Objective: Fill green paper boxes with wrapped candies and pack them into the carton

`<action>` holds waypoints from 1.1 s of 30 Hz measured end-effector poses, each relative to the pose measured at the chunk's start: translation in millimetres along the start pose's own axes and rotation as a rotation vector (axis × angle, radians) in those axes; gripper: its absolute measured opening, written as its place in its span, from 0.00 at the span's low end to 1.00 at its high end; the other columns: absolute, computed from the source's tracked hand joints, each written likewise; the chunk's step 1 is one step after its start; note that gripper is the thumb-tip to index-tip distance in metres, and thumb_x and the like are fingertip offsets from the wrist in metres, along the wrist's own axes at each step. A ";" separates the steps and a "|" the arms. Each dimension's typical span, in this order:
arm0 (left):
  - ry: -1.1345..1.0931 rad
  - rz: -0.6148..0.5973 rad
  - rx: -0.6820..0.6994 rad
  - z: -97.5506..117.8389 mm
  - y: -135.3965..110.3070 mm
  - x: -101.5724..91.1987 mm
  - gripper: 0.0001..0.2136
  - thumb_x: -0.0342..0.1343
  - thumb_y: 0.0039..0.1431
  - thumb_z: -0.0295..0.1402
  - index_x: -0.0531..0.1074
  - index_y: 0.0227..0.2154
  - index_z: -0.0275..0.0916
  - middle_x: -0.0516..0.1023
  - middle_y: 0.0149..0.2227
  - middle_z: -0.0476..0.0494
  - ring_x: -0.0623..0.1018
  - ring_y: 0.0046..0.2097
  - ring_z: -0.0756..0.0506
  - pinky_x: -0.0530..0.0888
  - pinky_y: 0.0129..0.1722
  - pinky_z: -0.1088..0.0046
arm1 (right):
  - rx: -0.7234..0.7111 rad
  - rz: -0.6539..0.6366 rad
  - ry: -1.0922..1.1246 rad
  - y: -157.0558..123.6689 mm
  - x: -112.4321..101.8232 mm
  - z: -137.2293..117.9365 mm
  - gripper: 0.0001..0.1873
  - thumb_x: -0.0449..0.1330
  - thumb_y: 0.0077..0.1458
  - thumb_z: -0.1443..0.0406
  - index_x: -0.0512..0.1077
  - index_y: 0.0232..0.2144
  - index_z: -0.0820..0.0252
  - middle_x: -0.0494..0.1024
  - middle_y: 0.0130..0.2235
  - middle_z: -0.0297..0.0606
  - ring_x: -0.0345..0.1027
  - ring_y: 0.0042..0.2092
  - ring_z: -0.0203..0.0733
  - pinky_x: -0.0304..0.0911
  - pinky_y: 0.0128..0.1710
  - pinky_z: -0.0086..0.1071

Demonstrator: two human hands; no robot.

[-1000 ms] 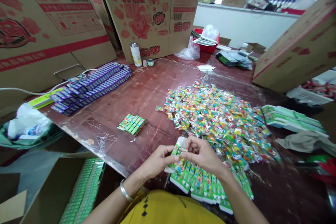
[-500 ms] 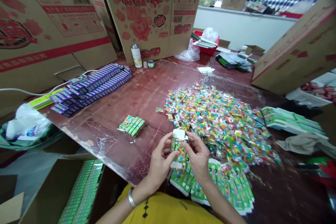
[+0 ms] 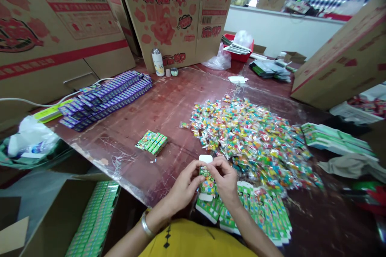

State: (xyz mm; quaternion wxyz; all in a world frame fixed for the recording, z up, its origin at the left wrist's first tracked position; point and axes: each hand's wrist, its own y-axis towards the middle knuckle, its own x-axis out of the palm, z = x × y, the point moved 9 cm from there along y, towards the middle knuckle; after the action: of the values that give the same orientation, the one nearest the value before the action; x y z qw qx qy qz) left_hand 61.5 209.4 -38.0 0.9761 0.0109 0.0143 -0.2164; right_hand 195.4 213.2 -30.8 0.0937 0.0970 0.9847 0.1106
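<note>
Between my two hands is a small green candy box [image 3: 207, 184], patterned with colourful sweets, its white end flaps sticking out at top and bottom. My left hand [image 3: 188, 182] grips its left side, fingers curled behind and thumb near the front. With thumb and fingers pinched at the top edge, my right hand [image 3: 223, 176] holds the box just below the upper flap. Below the hands lie several flat green boxes [image 3: 256, 209] in overlapping rows. Beyond them spreads a heap of clear-wrapped colourful candies [image 3: 247, 136].
A small group of green boxes [image 3: 151, 142] sits left of centre. Purple boxes [image 3: 105, 98] are stacked at back left, near a white flask [image 3: 157, 62]. An open carton [image 3: 51, 217] with green boxes stands below the table's left edge. More green cartons [image 3: 334, 138] lie at right.
The fingers of my right hand have moved in to the box's top edge and pinch there. The box has dropped slightly, and the upper flap now stands up straighter.
</note>
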 end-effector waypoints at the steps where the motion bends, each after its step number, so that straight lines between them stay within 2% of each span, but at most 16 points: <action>1: -0.016 -0.007 0.000 0.3 0.6 0.1 0.15 0.51 0.61 0.28 0.68 0.51 0.40 0.73 0.47 0.41 0.73 0.47 0.43 0.70 0.51 0.66 | 0.000 -0.014 -0.017 0.2 0.1 0.0 0.10 0.61 0.56 0.61 0.72 0.25 0.59 0.70 0.31 0.35 0.66 0.35 0.41 0.63 0.38 0.34; 6: -0.111 0.077 -0.019 -0.8 2.0 -8.5 0.12 0.52 0.61 0.28 0.66 0.47 0.40 0.71 0.47 0.42 0.72 0.49 0.44 0.69 0.50 0.67 | 0.029 -0.074 -0.007 1.4 4.2 2.5 0.09 0.61 0.56 0.61 0.71 0.26 0.58 0.74 0.42 0.41 0.69 0.44 0.46 0.64 0.45 0.37; 8: -0.152 0.107 -0.029 -2.4 1.7 -9.8 0.11 0.53 0.60 0.29 0.65 0.45 0.40 0.71 0.46 0.43 0.72 0.47 0.44 0.70 0.48 0.69 | 0.065 -0.064 0.091 1.7 5.7 4.3 0.07 0.62 0.56 0.61 0.69 0.30 0.57 0.74 0.40 0.40 0.70 0.42 0.45 0.66 0.43 0.37; 11: -0.178 0.150 -0.031 -3.9 0.6 -11.2 0.09 0.54 0.59 0.29 0.64 0.43 0.40 0.69 0.42 0.46 0.72 0.43 0.47 0.71 0.44 0.72 | 0.091 -0.037 0.183 3.4 6.7 2.8 0.09 0.63 0.55 0.62 0.66 0.36 0.55 0.74 0.36 0.36 0.71 0.38 0.42 0.67 0.39 0.35; 14: -0.182 0.178 -0.025 -3.7 -0.3 -13.3 0.09 0.54 0.59 0.27 0.62 0.41 0.41 0.67 0.39 0.48 0.71 0.40 0.49 0.70 0.39 0.75 | 0.038 -0.126 0.151 8.1 13.3 -7.0 0.08 0.63 0.54 0.61 0.68 0.30 0.57 0.73 0.33 0.35 0.69 0.37 0.41 0.65 0.38 0.34; 16: -0.163 0.172 -0.027 -3.1 -0.3 -14.5 0.09 0.53 0.59 0.26 0.62 0.41 0.41 0.68 0.40 0.48 0.71 0.40 0.49 0.71 0.40 0.74 | 0.061 -0.195 0.173 12.0 17.0 -7.8 0.10 0.64 0.53 0.61 0.68 0.26 0.58 0.73 0.32 0.35 0.68 0.35 0.41 0.64 0.36 0.32; 20: -0.087 0.140 -0.024 -0.1 0.2 -17.4 0.10 0.52 0.60 0.26 0.62 0.44 0.41 0.69 0.44 0.45 0.73 0.46 0.46 0.71 0.47 0.70 | 0.257 -0.279 0.186 19.2 17.5 7.3 0.10 0.67 0.50 0.61 0.71 0.29 0.59 0.74 0.30 0.34 0.67 0.32 0.39 0.63 0.32 0.31; 23: -0.064 0.091 -0.023 2.7 0.7 -15.5 0.12 0.53 0.60 0.26 0.63 0.46 0.41 0.71 0.45 0.43 0.73 0.48 0.45 0.71 0.49 0.68 | 0.296 -0.310 0.146 25.0 14.7 11.3 0.11 0.66 0.51 0.59 0.72 0.26 0.61 0.73 0.27 0.34 0.65 0.29 0.38 0.60 0.30 0.30; 28: -0.067 0.057 -0.009 7.9 1.2 -12.9 0.20 0.52 0.61 0.25 0.62 0.55 0.43 0.71 0.53 0.41 0.73 0.51 0.44 0.71 0.51 0.67 | 0.241 -0.312 0.080 26.8 14.2 4.7 0.12 0.65 0.53 0.59 0.72 0.25 0.61 0.74 0.28 0.35 0.66 0.30 0.38 0.60 0.30 0.31; 33: -0.111 0.078 -0.024 4.1 2.9 -16.9 0.17 0.53 0.61 0.27 0.67 0.53 0.41 0.73 0.52 0.42 0.73 0.53 0.43 0.68 0.53 0.68 | 0.073 -0.296 -0.013 19.7 12.4 -12.9 0.09 0.59 0.60 0.63 0.72 0.28 0.58 0.76 0.33 0.37 0.69 0.36 0.41 0.63 0.36 0.34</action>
State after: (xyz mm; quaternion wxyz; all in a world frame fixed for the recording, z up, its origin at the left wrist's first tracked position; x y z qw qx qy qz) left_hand 47.6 219.0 -33.3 0.9832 -0.0124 -0.0378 -0.1782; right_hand 184.1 232.1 -15.8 0.1116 -0.0451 0.9910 0.0593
